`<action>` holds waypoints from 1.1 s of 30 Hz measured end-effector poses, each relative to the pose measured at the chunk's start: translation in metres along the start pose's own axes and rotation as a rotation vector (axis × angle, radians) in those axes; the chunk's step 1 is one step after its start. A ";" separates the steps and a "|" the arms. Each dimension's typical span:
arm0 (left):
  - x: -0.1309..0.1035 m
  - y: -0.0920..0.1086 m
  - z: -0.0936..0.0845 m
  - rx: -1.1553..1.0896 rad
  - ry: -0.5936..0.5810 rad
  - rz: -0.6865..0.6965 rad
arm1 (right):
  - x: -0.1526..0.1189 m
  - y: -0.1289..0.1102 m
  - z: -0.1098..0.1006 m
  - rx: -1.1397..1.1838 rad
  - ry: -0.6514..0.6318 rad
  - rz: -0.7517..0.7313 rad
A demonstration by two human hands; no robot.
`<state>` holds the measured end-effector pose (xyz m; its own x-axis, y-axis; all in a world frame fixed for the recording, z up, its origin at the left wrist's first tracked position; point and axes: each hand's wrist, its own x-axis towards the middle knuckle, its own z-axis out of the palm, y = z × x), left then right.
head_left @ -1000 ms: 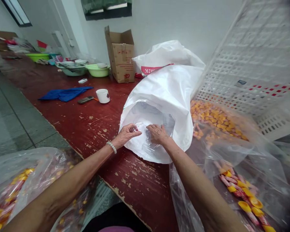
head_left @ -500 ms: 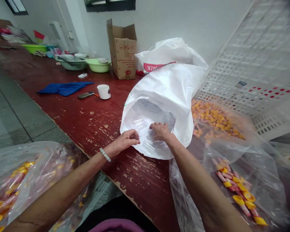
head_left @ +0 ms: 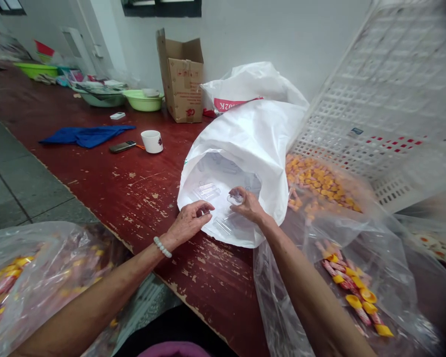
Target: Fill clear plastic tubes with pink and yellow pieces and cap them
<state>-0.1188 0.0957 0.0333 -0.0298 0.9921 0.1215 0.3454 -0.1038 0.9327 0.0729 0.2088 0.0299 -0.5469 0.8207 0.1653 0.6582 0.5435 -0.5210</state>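
Observation:
A white woven sack (head_left: 245, 129) lies on its side with its mouth towards me, and several clear plastic tubes (head_left: 208, 190) are inside it. At the mouth, my right hand (head_left: 247, 204) grips a clear plastic tube (head_left: 235, 199) whose round end faces left. My left hand (head_left: 191, 219) hovers at the sack's lower left lip, its fingers curved and apart, with nothing visible in them. A bracelet of pale beads (head_left: 162, 247) circles the left wrist.
A white cup (head_left: 152, 142), a phone (head_left: 122, 147) and a blue cloth (head_left: 85, 136) lie left on the worn red table (head_left: 134, 188). Behind stand a cardboard box (head_left: 186, 89) and basins. On the right, a white crate (head_left: 357, 109) tilts above bagged yellow-capped pink pieces (head_left: 319, 181).
My right hand has drawn back slightly from inside the sack, lifting a clear tube. My left hand stays near the lip. The view has shifted a little to the right.

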 end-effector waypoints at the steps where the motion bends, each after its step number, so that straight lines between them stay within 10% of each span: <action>1: 0.004 0.000 0.002 -0.117 0.000 -0.057 | -0.003 -0.003 -0.001 0.054 0.028 -0.037; 7: 0.024 0.002 0.008 -0.797 -0.443 -0.624 | -0.022 -0.030 0.000 0.277 0.110 -0.265; 16: 0.008 -0.008 0.017 -1.196 -0.762 -0.687 | -0.044 -0.061 -0.011 -0.046 -0.100 -0.396; 25: 0.002 0.000 0.011 -1.128 -0.584 -0.619 | -0.061 -0.065 -0.012 0.047 -0.050 -0.454; 33: -0.012 0.008 0.007 -0.912 -0.362 -0.300 | -0.080 -0.064 0.000 0.238 0.157 -0.061</action>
<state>-0.1090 0.0838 0.0367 0.3393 0.9319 -0.1278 -0.4786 0.2880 0.8294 0.0748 0.1083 0.0500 -0.4829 0.8151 0.3201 0.4767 0.5513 -0.6847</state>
